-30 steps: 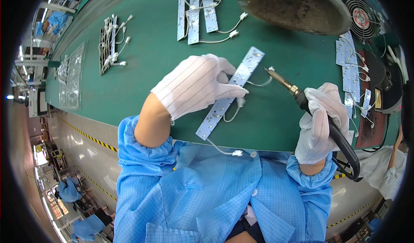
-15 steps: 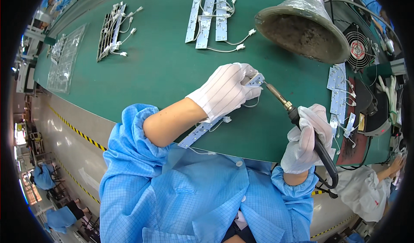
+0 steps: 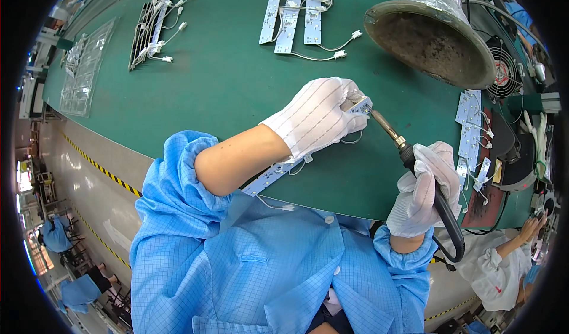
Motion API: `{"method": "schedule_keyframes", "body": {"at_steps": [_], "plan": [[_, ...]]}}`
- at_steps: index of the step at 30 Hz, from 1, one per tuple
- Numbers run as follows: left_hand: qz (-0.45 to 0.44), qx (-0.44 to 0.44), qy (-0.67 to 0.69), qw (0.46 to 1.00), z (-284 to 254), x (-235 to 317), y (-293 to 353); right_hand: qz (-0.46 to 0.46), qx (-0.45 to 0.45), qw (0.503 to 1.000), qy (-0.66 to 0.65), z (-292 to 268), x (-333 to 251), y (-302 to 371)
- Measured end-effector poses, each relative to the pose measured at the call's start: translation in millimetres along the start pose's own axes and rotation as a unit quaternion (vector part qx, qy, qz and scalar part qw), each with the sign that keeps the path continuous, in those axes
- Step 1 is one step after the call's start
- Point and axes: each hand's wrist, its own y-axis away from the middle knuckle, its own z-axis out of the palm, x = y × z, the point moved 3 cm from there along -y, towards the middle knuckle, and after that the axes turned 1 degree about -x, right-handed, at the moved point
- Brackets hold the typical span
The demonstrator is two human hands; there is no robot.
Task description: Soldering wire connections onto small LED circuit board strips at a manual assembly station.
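Observation:
My left hand [image 3: 320,118], in a white striped glove, is closed on the end of a pale LED circuit board [image 3: 360,107]. My right hand [image 3: 422,187], also gloved, grips the black handle of a soldering iron [image 3: 406,154]. Its metal tip touches or almost touches the board's end, beside my left fingertips. Below my left wrist, near the table's front edge, lies a board strip [image 3: 265,180] with white wires and a connector. My hand and forearm hide whether this strip joins the held end.
A wide fume-extraction hood [image 3: 430,38] hangs at the far right, near a round fan [image 3: 504,73]. Wired boards lie at far centre [image 3: 288,32], far left [image 3: 160,23] and right [image 3: 469,124]. A clear plastic tray [image 3: 89,67] sits at left. A co-worker's hand [image 3: 531,227] shows at right.
The view has shifted slightly. My left hand and the board's end have moved a little right in the picture, and the iron's tip is now closer against that end. Both grips are unchanged.

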Motion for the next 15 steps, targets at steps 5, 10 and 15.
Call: {"method": "schedule_keyframes", "body": {"at_steps": [5,10,15], "plan": [[0.032,0.014,-0.023,0.999,-0.3,0.2,-0.3,-0.026,0.009,1.0,0.004,-0.3,-1.1,-3.2],[0.015,0.007,-0.021,1.0,-2.1,2.4,-0.9,-0.042,-0.019,0.999,0.007,1.7,-3.3,-5.5],[0.008,0.005,-0.019,1.0,-3.2,4.5,-0.7,-0.055,-0.02,0.998,0.017,2.0,-1.9,-7.1]]}}
